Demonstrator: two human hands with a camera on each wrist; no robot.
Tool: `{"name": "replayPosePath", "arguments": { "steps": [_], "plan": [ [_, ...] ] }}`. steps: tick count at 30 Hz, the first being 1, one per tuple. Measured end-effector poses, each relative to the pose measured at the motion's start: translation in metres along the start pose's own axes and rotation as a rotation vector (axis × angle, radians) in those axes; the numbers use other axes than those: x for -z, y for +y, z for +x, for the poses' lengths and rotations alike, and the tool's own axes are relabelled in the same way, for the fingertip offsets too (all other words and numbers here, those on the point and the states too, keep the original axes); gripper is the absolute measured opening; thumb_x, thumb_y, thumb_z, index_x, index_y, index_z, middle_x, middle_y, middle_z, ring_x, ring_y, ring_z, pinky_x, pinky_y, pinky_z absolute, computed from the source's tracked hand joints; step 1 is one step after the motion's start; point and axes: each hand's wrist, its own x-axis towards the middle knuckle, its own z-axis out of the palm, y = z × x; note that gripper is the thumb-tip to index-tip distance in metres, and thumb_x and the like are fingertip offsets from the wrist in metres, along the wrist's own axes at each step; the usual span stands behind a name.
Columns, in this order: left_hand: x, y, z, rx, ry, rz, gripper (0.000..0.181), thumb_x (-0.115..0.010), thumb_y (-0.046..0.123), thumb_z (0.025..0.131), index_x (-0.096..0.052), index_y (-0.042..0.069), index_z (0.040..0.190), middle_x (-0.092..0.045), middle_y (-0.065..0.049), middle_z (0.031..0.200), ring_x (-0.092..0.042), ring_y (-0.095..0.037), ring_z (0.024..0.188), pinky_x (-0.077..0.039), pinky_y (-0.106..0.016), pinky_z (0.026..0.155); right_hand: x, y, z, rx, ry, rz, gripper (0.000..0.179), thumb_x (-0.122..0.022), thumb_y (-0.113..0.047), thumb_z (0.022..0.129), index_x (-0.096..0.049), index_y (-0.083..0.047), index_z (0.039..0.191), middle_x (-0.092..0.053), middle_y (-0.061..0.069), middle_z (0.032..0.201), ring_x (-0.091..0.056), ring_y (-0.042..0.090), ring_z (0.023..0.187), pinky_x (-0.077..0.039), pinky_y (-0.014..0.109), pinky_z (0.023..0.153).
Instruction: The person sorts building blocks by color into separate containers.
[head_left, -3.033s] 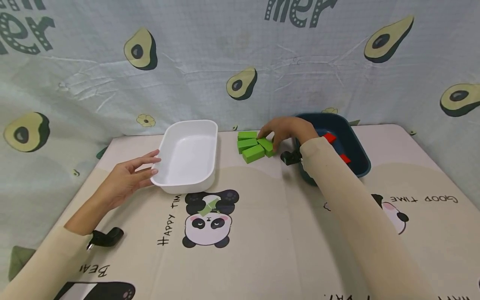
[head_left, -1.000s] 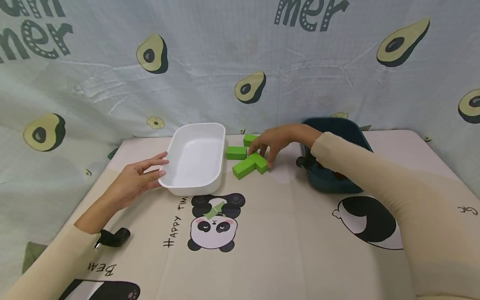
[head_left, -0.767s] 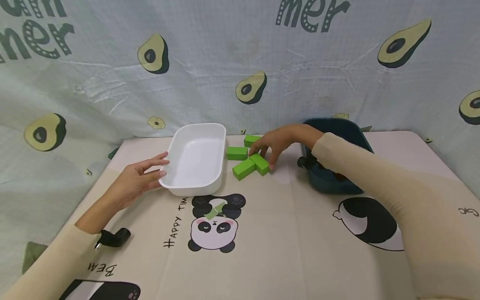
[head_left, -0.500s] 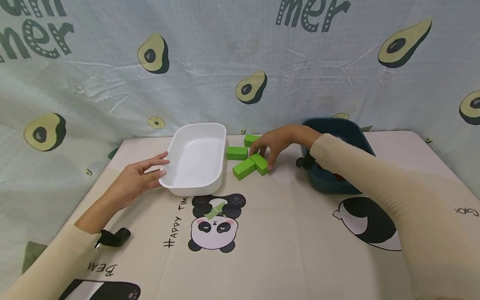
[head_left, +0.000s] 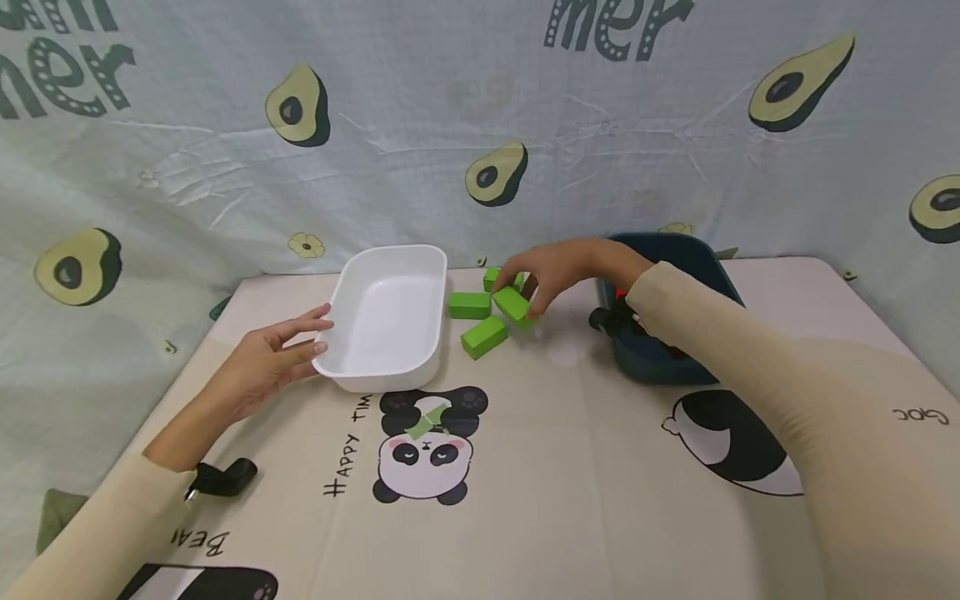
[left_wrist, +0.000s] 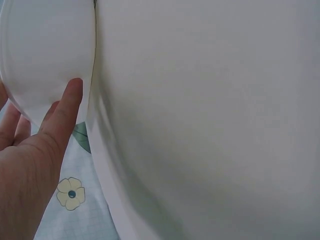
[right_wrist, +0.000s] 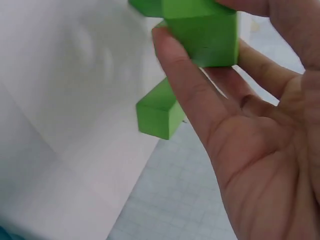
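Note:
My right hand [head_left: 570, 268] pinches a green block [head_left: 512, 305] between thumb and fingers, tilted and a little above the table. The right wrist view shows the same block [right_wrist: 205, 40] at the fingertips. Near it on the table lie three more green blocks: one in front [head_left: 484, 336], one to the left [head_left: 470, 305], and one behind [head_left: 492, 277], partly covered by the fingers. My left hand [head_left: 258, 367], fingers mostly extended, touches the left side of a white plastic tub [head_left: 386, 382]. Its fingers [left_wrist: 70, 102] lie against the tub's wall in the left wrist view.
A dark teal tub [head_left: 663, 367] stands at the right, partly hidden under my right forearm, with a bit of red [head_left: 619, 293] showing inside. A printed curtain [head_left: 405, 100] hangs behind the table [head_left: 540, 467], which has a panda-print cover.
The green blocks, earlier bunched together, have been spread apart. My right hand has just raised one block off the table, away from the front one. My left hand stays at the white tub.

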Motion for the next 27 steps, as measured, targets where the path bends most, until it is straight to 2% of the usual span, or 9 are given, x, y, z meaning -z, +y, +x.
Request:
{"name": "replayPosePath", "arguments": {
  "steps": [4,10,19,27],
  "plan": [
    [0.000,0.002,-0.002,-0.003,-0.004,0.013,0.053,-0.072,0.013,0.096,-0.053,0.000,0.144,-0.020,-0.002,0.169,-0.059,0.005,0.115,-0.058,-0.026,0.092,-0.001,0.000,-0.003,0.042,0.050,0.056,0.069,-0.078,-0.017,0.087,-0.047,-0.014,0.149,-0.036,0.005,0.156,-0.052,0.031,0.134,-0.053,0.043,0.103],
    [0.000,0.003,-0.003,-0.001,-0.005,-0.024,0.053,-0.072,0.010,0.096,-0.052,-0.002,0.143,-0.019,-0.003,0.170,-0.061,0.004,0.113,-0.058,-0.026,0.091,-0.003,-0.005,-0.005,0.103,0.104,0.072,0.069,-0.080,-0.018,0.087,-0.047,-0.014,0.147,-0.039,0.005,0.153,-0.056,0.026,0.127,-0.050,0.044,0.107],
    [0.000,0.003,-0.003,0.001,-0.001,-0.028,0.052,-0.072,0.010,0.095,-0.054,-0.001,0.142,-0.019,-0.003,0.170,-0.062,0.005,0.112,-0.058,-0.026,0.091,-0.004,-0.009,0.000,0.191,0.139,0.116,0.068,-0.084,-0.014,0.084,-0.054,-0.009,0.144,-0.050,0.008,0.146,-0.060,0.026,0.125,-0.053,0.039,0.104],
    [0.000,0.003,-0.004,-0.003,-0.001,-0.021,0.052,-0.072,0.011,0.096,-0.054,-0.001,0.143,-0.018,-0.003,0.170,-0.061,0.005,0.113,-0.058,-0.026,0.091,-0.007,-0.012,0.001,0.257,0.145,0.162,0.071,-0.087,-0.012,0.081,-0.055,-0.002,0.143,-0.058,0.011,0.143,-0.058,0.026,0.130,-0.050,0.045,0.108]
  ]
}}
